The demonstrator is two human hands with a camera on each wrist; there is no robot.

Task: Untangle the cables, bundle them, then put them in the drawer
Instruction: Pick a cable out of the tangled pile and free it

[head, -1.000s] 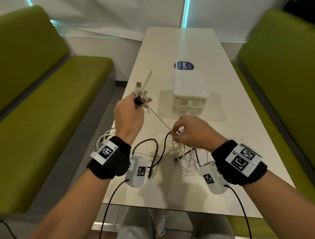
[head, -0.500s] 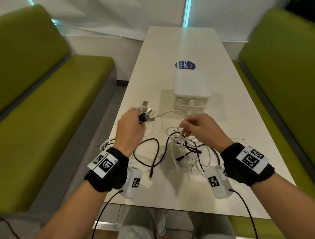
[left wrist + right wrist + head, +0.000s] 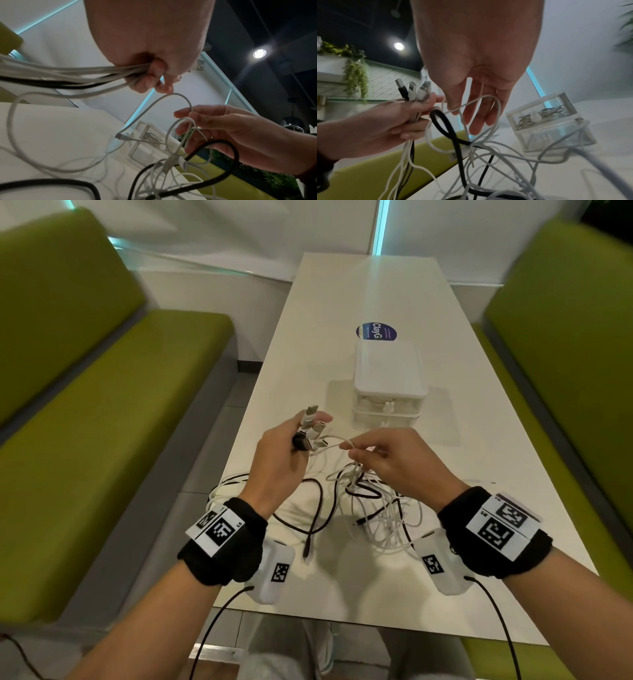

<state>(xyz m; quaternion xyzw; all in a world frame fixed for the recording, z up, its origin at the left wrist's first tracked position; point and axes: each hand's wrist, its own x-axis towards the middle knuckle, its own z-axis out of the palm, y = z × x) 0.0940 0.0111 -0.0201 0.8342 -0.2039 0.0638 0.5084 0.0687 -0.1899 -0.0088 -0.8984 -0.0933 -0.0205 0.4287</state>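
My left hand (image 3: 286,450) is raised above the table and grips a bunch of cable ends, with white and black USB plugs (image 3: 310,428) sticking out past the fingers. In the left wrist view the gripped cables (image 3: 96,75) run off to the left. My right hand (image 3: 387,460) sits just right of it and pinches a loop of white cable (image 3: 337,444) between thumb and forefinger. Below both hands lies the tangle of white and black cables (image 3: 375,510). A black cable loop (image 3: 448,129) hangs under the right hand. The small white drawer box (image 3: 388,392) stands behind, its drawers closed.
The long white table (image 3: 479,594) runs away from me, with green benches (image 3: 113,412) on both sides. A round blue sticker (image 3: 376,332) lies beyond the box. Some white cable coils hang over the table's left edge (image 3: 226,487).
My right hand has risen off the tangle and moved left toward the left hand, lifting a white cable loop. The left hand dropped, then came back up, still gripping the plugs.
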